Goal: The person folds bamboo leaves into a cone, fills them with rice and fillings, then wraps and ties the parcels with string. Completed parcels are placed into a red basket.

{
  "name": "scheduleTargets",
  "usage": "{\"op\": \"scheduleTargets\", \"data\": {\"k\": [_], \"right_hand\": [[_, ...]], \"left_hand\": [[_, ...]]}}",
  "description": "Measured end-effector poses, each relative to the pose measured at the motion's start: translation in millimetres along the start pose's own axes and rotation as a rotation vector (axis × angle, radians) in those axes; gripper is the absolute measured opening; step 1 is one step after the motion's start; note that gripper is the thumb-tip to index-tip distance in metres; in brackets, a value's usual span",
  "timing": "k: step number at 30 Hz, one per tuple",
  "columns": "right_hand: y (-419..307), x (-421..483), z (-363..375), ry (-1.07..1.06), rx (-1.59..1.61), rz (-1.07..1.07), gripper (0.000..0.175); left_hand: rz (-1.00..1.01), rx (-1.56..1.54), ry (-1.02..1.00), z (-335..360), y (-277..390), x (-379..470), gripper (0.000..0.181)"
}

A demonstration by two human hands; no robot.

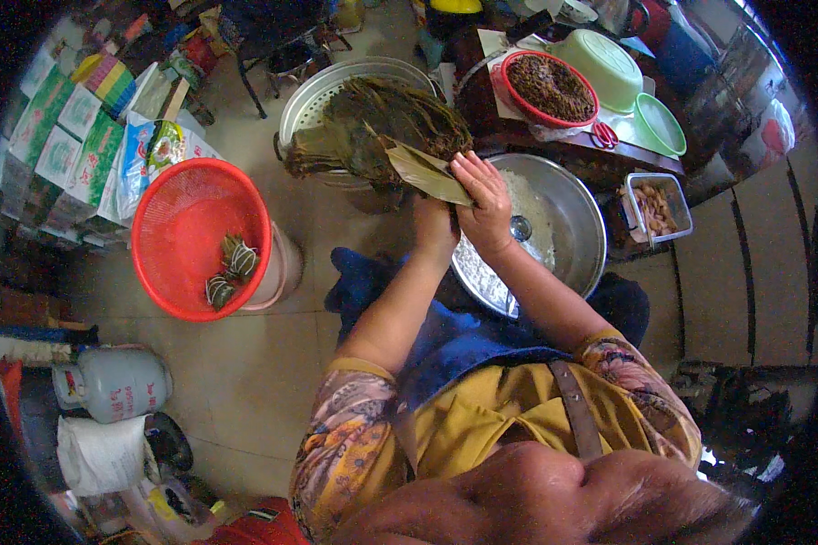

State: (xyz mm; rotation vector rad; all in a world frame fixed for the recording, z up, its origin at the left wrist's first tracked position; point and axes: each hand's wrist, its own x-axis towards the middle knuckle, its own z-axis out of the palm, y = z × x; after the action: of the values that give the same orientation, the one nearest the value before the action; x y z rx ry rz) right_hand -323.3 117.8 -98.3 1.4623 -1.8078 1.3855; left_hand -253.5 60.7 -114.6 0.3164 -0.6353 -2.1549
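A pair of long, flat bamboo leaves (pixel 419 174) is held between my hands, in front of a large heap of damp dark leaves (pixel 382 122). My left hand (pixel 436 221) grips their near end from below, its fingers mostly hidden. Across that same end lies my right hand (pixel 482 197), fingers extended and close together. The heap rests in a perforated metal steamer pan (pixel 307 102). Beneath my right forearm is a wide steel basin (pixel 583 238) with white rice (pixel 535 197) and a small round object (pixel 520 228) in it.
A red plastic basket (pixel 170 225) with string-tied leaf parcels (pixel 240 259) stands left by a pale bucket (pixel 286 266). At right are a red bowl of dark filling (pixel 552 85), red-handled scissors (pixel 605 135), green basins (pixel 603 65) and a box of chunks (pixel 654 210). A gas cylinder (pixel 123 381) stands lower left.
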Motion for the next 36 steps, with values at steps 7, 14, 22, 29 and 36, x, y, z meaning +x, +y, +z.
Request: {"op": "scheduleTargets", "data": {"k": [7, 14, 22, 29, 36], "right_hand": [[3, -6, -2, 0.005, -0.042, 0.021, 0.045], [6, -22, 4, -0.006, -0.009, 0.105, 0.05], [40, -6, 1, 0.106, 0.664, 1.044, 0.021], [22, -19, 10, 0.027, 0.26, 0.654, 0.033], [28, -28, 7, 0.042, 0.313, 0.416, 0.047]], "left_hand": [[-0.038, 0.173, -0.093, -12, -10, 6, 0.046], [-0.057, 0.254, 0.026, -13, -13, 3, 0.041], [-0.123, 0.557, -0.128, -10, -14, 10, 0.052], [0.246, 1.0, 0.159, -12, -27, 6, 0.049], [0.289, 0.955, 0.108, -13, -26, 4, 0.044]]}}
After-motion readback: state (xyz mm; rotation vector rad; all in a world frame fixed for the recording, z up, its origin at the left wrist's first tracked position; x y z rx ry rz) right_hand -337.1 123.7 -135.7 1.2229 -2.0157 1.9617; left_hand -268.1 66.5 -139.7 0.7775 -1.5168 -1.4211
